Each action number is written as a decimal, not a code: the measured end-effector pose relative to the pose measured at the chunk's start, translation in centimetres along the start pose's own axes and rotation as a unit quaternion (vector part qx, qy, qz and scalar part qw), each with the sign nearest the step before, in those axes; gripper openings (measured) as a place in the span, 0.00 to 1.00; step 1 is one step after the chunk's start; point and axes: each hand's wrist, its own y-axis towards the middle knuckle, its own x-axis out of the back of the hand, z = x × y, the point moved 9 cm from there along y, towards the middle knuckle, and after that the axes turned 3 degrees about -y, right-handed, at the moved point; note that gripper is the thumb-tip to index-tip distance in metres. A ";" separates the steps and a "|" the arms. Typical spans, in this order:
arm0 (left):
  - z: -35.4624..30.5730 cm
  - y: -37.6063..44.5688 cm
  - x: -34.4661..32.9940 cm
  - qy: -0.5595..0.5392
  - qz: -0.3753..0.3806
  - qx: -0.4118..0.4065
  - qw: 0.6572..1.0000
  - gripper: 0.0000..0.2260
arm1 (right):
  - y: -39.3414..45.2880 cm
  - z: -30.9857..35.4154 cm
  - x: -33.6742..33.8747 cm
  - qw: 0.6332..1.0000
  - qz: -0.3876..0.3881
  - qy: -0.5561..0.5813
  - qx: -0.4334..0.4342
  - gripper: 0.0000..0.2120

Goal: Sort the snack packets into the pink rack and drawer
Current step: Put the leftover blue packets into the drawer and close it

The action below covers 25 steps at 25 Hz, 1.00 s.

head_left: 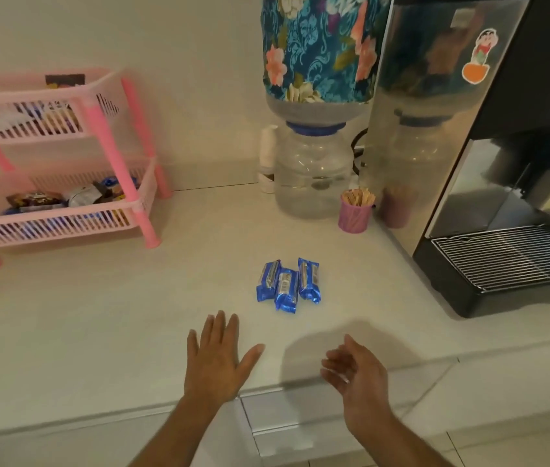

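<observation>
Three blue snack packets (287, 284) lie side by side on the white counter (98, 315), near its middle. The pink two-tier rack (105, 129) stands at the far left against the wall, with several packets on both of its shelves. My left hand (214, 360) hovers flat over the counter's front, fingers spread, just below and left of the blue packets. My right hand (356, 372) hangs over the counter edge, palm turned inward, fingers loosely curled and holding nothing. A white drawer front (280, 412) shows under the counter edge, between my forearms.
A water dispenser jug (314, 170) with a floral cover stands at the back. Beside it is a pink cup of wooden sticks (356, 210). A black and steel coffee machine (489, 197) with a drip grille fills the right side. A small white bottle (268, 163) stands behind the jug.
</observation>
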 end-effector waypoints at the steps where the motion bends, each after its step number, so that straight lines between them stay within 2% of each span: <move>1: 0.3 -0.3 -0.2 0.006 0.008 -0.001 1.000 0.40 | -0.7 -1.4 0.9 0.999 -0.023 0.017 -0.026 0.09; 3: 0.5 -1.1 -0.3 0.016 0.016 -0.006 1.000 0.40 | -2.1 -4.2 2.1 0.993 -0.061 0.055 -0.080 0.11; 6: 0.5 -2.0 -0.4 0.038 0.020 -0.015 0.999 0.39 | -3.5 -7.3 1.3 0.983 -0.046 0.112 -0.135 0.18; 11: 0.5 -2.0 -0.5 0.036 0.030 -0.012 0.999 0.38 | -4.0 -7.2 -2.0 0.983 0.025 0.154 -0.097 0.17; 14: 0.6 -1.9 -0.7 0.038 0.034 -0.013 0.999 0.39 | -4.0 -6.5 -2.5 0.985 0.041 0.148 -0.081 0.16; 22: 0.7 -1.6 -1.0 0.048 0.025 -0.012 0.998 0.40 | -4.4 -7.1 -1.1 0.989 0.049 0.067 -0.125 0.08; 24: 0.7 -1.4 -1.0 0.049 0.026 -0.010 0.998 0.41 | -5.4 -7.7 1.0 0.987 0.039 -0.020 -0.152 0.07; 25: 0.6 -1.4 -1.1 0.052 0.029 -0.008 0.998 0.41 | -6.0 -7.7 2.3 0.981 0.038 -0.113 -0.156 0.08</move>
